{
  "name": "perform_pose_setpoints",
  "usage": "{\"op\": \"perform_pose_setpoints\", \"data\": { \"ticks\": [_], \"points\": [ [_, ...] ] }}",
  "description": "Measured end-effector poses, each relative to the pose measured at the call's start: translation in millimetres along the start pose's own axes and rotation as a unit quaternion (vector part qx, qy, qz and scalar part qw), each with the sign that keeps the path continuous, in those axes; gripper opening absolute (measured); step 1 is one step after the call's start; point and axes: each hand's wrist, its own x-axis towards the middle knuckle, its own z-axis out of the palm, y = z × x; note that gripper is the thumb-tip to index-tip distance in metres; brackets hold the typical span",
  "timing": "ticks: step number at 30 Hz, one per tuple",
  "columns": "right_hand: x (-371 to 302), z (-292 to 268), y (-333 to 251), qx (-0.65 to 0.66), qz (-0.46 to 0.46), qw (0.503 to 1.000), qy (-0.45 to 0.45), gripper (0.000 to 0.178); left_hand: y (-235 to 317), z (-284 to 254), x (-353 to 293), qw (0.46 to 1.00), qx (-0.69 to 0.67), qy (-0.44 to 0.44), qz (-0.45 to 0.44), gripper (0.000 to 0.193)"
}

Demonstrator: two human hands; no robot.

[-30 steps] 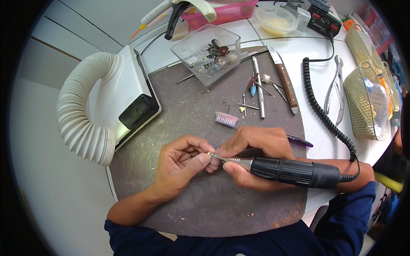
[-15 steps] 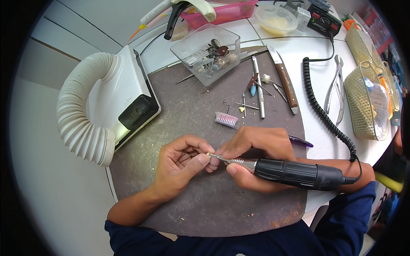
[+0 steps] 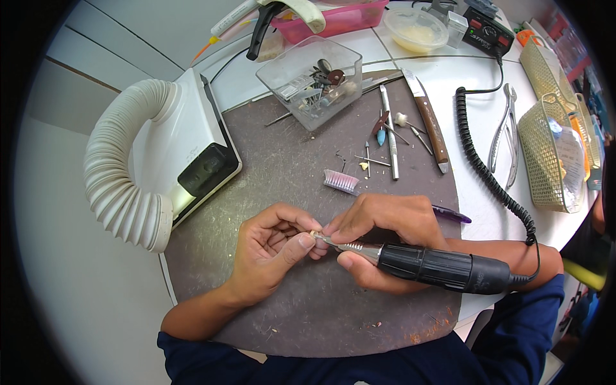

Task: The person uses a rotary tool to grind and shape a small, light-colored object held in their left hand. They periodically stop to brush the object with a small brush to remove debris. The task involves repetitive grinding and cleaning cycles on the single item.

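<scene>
My left hand pinches a tiny cream-coloured, tooth-like piece between thumb and forefinger, mostly covered by the fingertips. Wrapped round the metal nose of a black rotary handpiece is my right hand. The handpiece's thin tip meets the small piece, and the fingers of both hands come close together there. Just beyond them lies a brush with pink and white bristles, its purple handle passing behind my right hand.
Burs and picks surround a wooden-handled knife farther back. A clear box holds small tools. On the left stands a white unit with a ribbed hose. The coiled black cord runs to a control box, beside pliers and baskets.
The handpiece's rear end has dipped slightly and shifted a little left, while its tip stays at the small piece. My left hand has hardly moved.
</scene>
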Motion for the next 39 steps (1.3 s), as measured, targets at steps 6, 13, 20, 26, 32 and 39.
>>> {"op": "perform_pose_setpoints", "data": {
  "ticks": [6,13,20,26,32,39],
  "points": [
    [-0.4,-0.6,0.0,-0.015,-0.001,1.0,-0.009,0.016,-0.3,2.6,0.2,1.0,0.001,0.009,0.01,0.016],
    [-0.2,0.8,0.7,0.002,-0.005,1.0,0.002,0.016,1.1,3.5,-0.1,1.0,0.002,0.011,0.012,0.015],
    [0.9,0.7,-1.3,0.015,0.017,1.0,0.007,0.012,-0.8,0.7,0.0,1.0,0.006,0.002,0.008,0.014],
    [1.1,-0.1,-2.1,0.01,0.018,1.0,0.007,0.01,-0.1,-0.6,0.3,1.0,0.007,-0.003,-0.001,0.015],
    [1.6,-1.1,-3.1,0.008,0.023,1.0,0.003,0.01,0.7,-0.3,0.5,1.0,0.01,0.001,-0.004,0.016],
    [1.7,-1.3,-3.9,0.008,0.029,1.0,0.002,0.01,0.5,0.0,0.2,1.0,0.008,0.004,-0.003,0.016]
  ]
}}
